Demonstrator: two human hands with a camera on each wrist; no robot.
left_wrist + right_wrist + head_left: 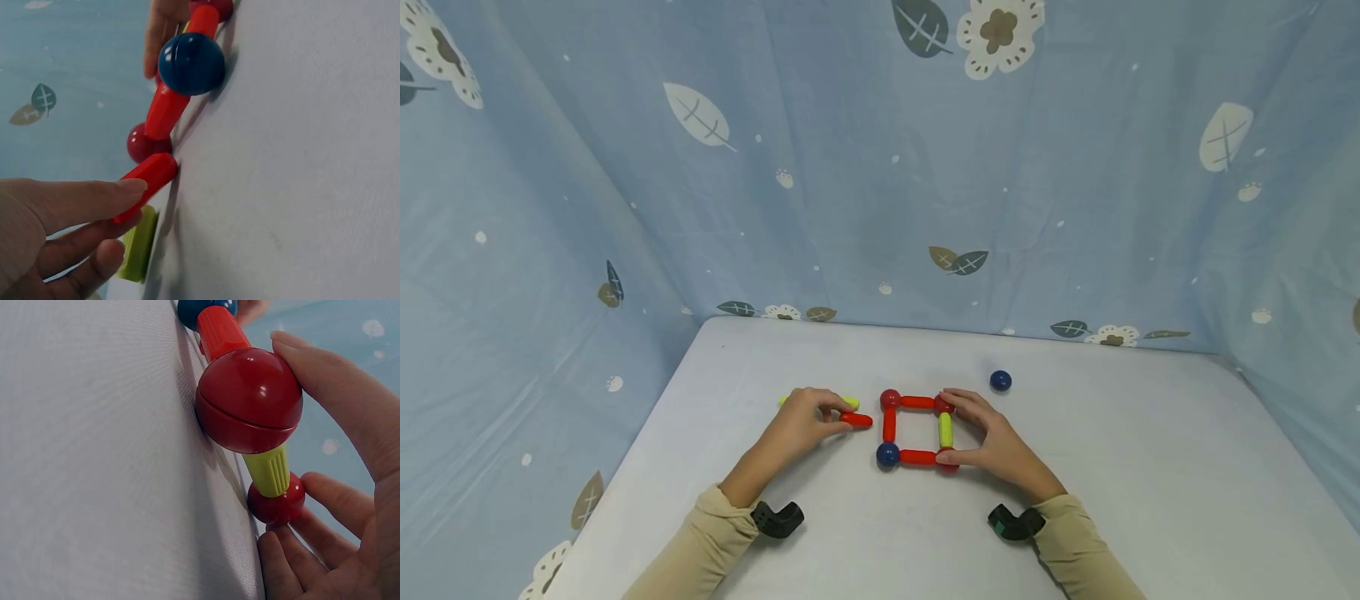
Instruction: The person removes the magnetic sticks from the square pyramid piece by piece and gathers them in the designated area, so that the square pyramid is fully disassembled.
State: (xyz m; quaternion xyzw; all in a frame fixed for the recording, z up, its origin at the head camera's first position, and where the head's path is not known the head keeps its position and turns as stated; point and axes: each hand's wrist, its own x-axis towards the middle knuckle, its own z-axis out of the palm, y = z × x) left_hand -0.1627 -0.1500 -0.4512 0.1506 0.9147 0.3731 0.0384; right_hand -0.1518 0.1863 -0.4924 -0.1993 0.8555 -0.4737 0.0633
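A square of rods and balls lies flat on the table, with red rods (917, 457) on three sides and a yellow-green rod (945, 431) on the right. Its corners are a blue ball (887, 455) at near left and red balls (250, 400) at the others. My right hand (1000, 446) spans the right side, thumb on the near red ball and fingers on the far one. Left of the square, my left hand (801, 427) pinches a loose red rod (150, 184) between thumb and fingers. The rod's tip points toward the square, apart from it in the head view.
Yellow-green material (850, 402) lies behind my left hand, partly hidden; I cannot tell whether it is one rod or two. A loose blue ball (1001, 381) sits beyond the square at right. Blue patterned cloth (865, 192) hangs behind the white table (1150, 467).
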